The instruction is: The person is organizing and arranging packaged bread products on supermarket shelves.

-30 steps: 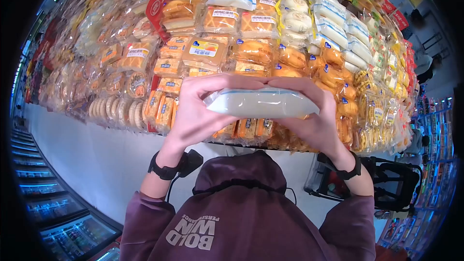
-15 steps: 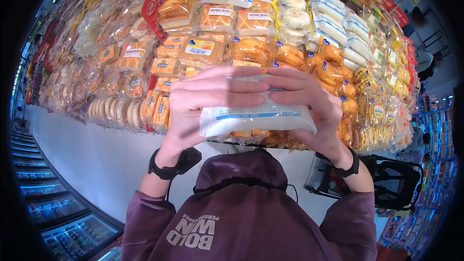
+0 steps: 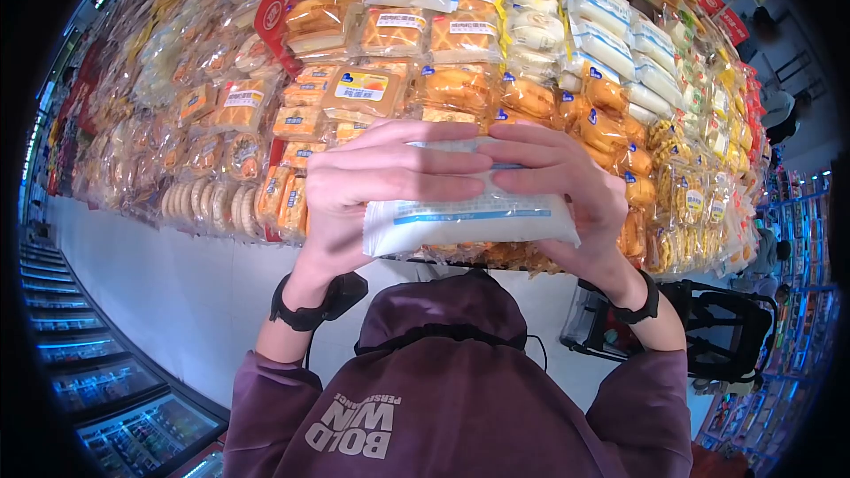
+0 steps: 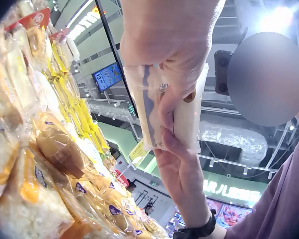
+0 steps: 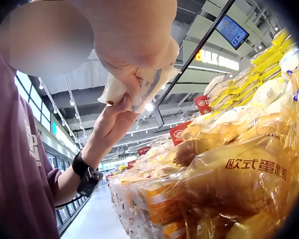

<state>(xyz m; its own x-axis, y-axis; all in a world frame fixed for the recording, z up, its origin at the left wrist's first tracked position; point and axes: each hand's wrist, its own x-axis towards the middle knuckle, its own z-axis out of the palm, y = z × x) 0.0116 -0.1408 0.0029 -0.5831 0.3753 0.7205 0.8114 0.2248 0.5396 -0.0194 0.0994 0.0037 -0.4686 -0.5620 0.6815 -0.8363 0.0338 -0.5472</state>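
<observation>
A white plastic packet with a blue band (image 3: 469, 226) is held up in front of the body in the head view, above the near edge of a display of wrapped baked goods (image 3: 460, 35). My left hand (image 3: 367, 177) grips its left end and my right hand (image 3: 567, 177) its right end. The fingers lie across the far face, fingertips close together at the middle. In the left wrist view, both thumbs press the other side of the packet (image 4: 189, 119). A small round brown mark shows near one end there. What is inside is hidden by the wrapper.
Piled packets of cakes and buns (image 3: 531, 97) fill the sloping display beyond my hands. More blue-and-white packets (image 3: 602, 44) lie at its right. A red sign strip (image 3: 282, 9) divides the rows. A black cart (image 3: 717, 327) stands at right; glass-fronted coolers (image 3: 115, 389) line the left.
The packet has tipped from edge-on so its printed blue-banded face shows. The fingers have come into view across that face, and both hands still hold it. Little differs over the last half second.
</observation>
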